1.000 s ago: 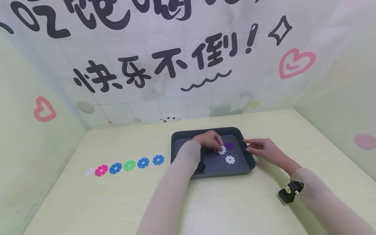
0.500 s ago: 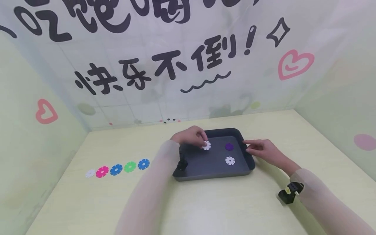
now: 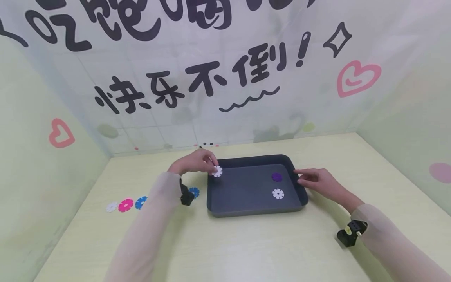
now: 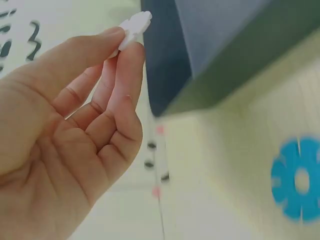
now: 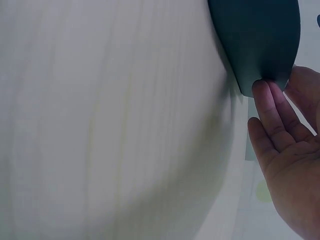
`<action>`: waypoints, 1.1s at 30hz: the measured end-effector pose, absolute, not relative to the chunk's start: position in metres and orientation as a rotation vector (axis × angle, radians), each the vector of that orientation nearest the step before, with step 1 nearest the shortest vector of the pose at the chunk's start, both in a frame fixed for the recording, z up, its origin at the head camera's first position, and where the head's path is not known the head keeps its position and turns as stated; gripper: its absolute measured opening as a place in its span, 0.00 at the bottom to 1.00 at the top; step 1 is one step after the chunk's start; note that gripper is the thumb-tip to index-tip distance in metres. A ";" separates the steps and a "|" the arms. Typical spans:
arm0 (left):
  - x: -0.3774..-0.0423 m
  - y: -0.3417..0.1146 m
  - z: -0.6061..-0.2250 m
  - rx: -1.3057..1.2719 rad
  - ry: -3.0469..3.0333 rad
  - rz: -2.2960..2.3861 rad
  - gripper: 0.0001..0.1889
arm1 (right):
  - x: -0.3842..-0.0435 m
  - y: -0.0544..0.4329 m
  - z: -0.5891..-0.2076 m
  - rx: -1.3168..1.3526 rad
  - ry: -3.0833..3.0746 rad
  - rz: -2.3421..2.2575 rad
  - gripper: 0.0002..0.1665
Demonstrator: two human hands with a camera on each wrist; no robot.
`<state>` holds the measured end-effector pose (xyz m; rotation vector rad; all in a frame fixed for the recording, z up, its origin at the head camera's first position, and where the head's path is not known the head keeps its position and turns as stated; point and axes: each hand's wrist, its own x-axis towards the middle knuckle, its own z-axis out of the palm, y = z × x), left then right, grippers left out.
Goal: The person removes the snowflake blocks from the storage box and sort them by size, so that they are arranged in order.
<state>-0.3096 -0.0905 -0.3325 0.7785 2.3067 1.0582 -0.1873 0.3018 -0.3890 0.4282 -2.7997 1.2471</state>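
Observation:
My left hand [image 3: 196, 161] pinches a white notched plastic building disc [image 3: 217, 171] between thumb and fingertips, over the left rim of a dark grey tray [image 3: 243, 213]. In the left wrist view the white disc [image 4: 135, 27] appears nearly edge-on at the fingertips. My right hand [image 3: 324, 183] touches the tray's right end with extended fingers. The right wrist view shows those fingertips [image 5: 262, 90] against the tray's outer wall [image 5: 255, 45]. Inside the tray lie a purple disc [image 3: 276, 177] and another white disc [image 3: 278, 194].
Left of the tray, a row of discs lies on the pale wooden table [image 3: 246, 246]: white [image 3: 111, 206], pink [image 3: 125, 205], blue [image 3: 140, 203] and another blue one [image 3: 194, 192]. My left sleeve hides the row's middle. A printed wall [image 3: 176, 125] stands behind.
My left hand has lifted the white disc and carried it left across the tray to its left rim. My right hand keeps its place at the tray's right end.

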 end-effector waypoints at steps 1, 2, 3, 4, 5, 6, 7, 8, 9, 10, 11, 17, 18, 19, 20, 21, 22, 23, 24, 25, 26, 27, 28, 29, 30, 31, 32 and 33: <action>-0.310 -0.097 -0.332 0.767 2.320 1.059 0.07 | -0.187 0.302 -0.389 0.430 -2.799 1.252 0.23; -0.310 -0.104 -0.332 0.755 2.330 1.062 0.07 | -0.188 0.303 -0.390 0.431 -2.797 1.259 0.23; -0.309 -0.111 -0.331 0.742 2.345 1.062 0.08 | -0.188 0.303 -0.390 0.433 -2.797 1.261 0.23; -0.308 -0.118 -0.331 0.730 2.357 1.065 0.08 | -0.188 0.303 -0.390 0.433 -2.795 1.265 0.23; -0.308 -0.125 -0.331 0.712 2.369 1.070 0.08 | -0.188 0.303 -0.390 0.433 -2.794 1.264 0.23; -0.308 -0.132 -0.331 0.704 2.380 1.075 0.08 | -0.188 0.303 -0.390 0.432 -2.793 1.263 0.23; -0.307 -0.139 -0.332 0.695 2.389 1.080 0.08 | -0.188 0.303 -0.390 0.430 -2.793 1.259 0.23; -0.307 -0.146 -0.332 0.686 2.397 1.084 0.08 | -0.187 0.304 -0.390 0.429 -2.793 1.251 0.23; -0.306 -0.153 -0.333 0.673 2.411 1.086 0.08 | -0.187 0.304 -0.390 0.427 -2.792 1.252 0.23; -0.306 -0.161 -0.334 0.662 2.421 1.090 0.08 | -0.187 0.304 -0.390 0.430 -2.791 1.260 0.23; -0.305 -0.168 -0.334 0.645 2.429 1.097 0.09 | -0.187 0.304 -0.390 0.429 -2.791 1.266 0.23; -0.297 -0.215 -0.338 0.570 2.490 1.091 0.13 | -0.185 0.302 -0.389 0.430 -2.795 1.287 0.24; -0.295 -0.223 -0.339 0.566 2.503 1.084 0.13 | -0.185 0.302 -0.389 0.433 -2.795 1.284 0.24; -0.294 -0.231 -0.340 0.552 2.518 1.075 0.13 | -0.185 0.302 -0.388 0.437 -2.795 1.280 0.24; -0.292 -0.239 -0.341 0.542 2.535 1.064 0.14 | -0.185 0.302 -0.388 0.440 -2.797 1.278 0.24; -0.290 -0.247 -0.342 0.521 2.555 1.051 0.14 | -0.185 0.301 -0.387 0.441 -2.796 1.280 0.24; -0.288 -0.255 -0.343 0.505 2.569 1.042 0.14 | -0.185 0.301 -0.386 0.444 -2.794 1.283 0.24; -0.285 -0.263 -0.345 0.493 2.582 1.035 0.15 | -0.185 0.300 -0.386 0.449 -2.792 1.287 0.24; -0.283 -0.272 -0.346 0.483 2.591 1.031 0.15 | -0.185 0.300 -0.385 0.450 -2.790 1.291 0.24; -0.280 -0.280 -0.348 0.461 2.603 1.028 0.15 | -0.185 0.300 -0.385 0.451 -2.791 1.292 0.24; -0.278 -0.288 -0.350 0.452 2.609 1.030 0.15 | -0.185 0.300 -0.385 0.451 -2.791 1.290 0.24; -0.275 -0.296 -0.352 0.426 2.612 1.037 0.16 | -0.185 0.300 -0.385 0.446 -2.792 1.289 0.24; -0.273 -0.304 -0.354 0.415 2.615 1.040 0.16 | -0.185 0.300 -0.385 0.444 -2.793 1.285 0.24; -0.270 -0.311 -0.356 0.399 2.622 1.044 0.16 | -0.185 0.300 -0.385 0.438 -2.796 1.283 0.24; -0.268 -0.319 -0.358 0.384 2.629 1.045 0.17 | -0.185 0.301 -0.386 0.432 -2.800 1.278 0.24; -0.265 -0.326 -0.360 0.358 2.642 1.041 0.17 | -0.186 0.302 -0.387 0.430 -2.803 1.275 0.24; -0.262 -0.333 -0.362 0.343 2.650 1.039 0.18 | -0.186 0.302 -0.388 0.427 -2.806 1.274 0.24; -0.259 -0.340 -0.364 0.320 2.669 1.025 0.19 | -0.186 0.303 -0.389 0.422 -2.807 1.278 0.24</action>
